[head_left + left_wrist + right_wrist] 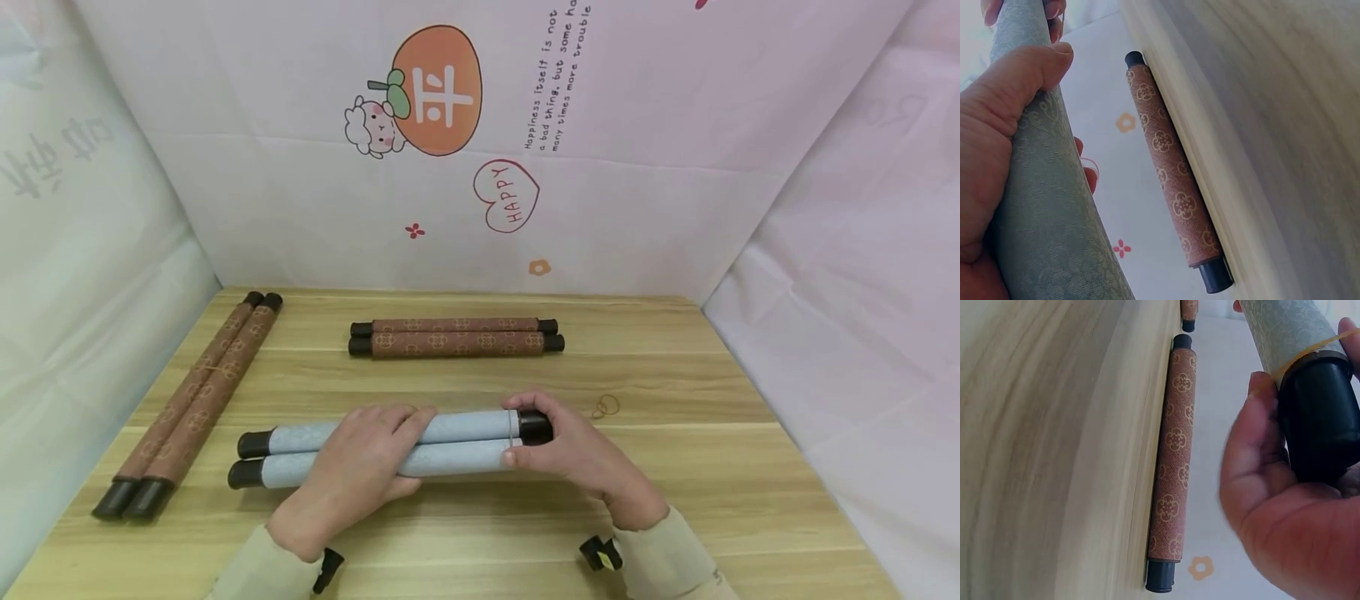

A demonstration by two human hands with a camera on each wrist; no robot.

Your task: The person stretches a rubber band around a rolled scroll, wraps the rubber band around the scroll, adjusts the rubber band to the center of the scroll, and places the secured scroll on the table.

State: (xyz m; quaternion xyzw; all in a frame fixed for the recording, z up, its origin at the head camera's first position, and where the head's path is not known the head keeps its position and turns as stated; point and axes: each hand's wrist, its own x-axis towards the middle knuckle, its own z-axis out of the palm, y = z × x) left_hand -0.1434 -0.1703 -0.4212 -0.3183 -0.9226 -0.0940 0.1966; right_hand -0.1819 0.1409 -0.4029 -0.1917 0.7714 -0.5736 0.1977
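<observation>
A light blue scroll, rolled from both ends into two parallel rolls with black end knobs, is held up in both hands. My left hand grips it around the middle, thumb across the near roll. At its right end, my right hand has thumb and fingers on opposite sides, holding a thin rubber band that crosses the fabric beside the black knob. The right palm lies behind the knobs and partly hides them.
One brown patterned scroll lies along the back of the wooden table. Another brown scroll, with a band around its middle, lies slanted at the left. Loose rubber bands lie to the right. White printed cloth stands around the table.
</observation>
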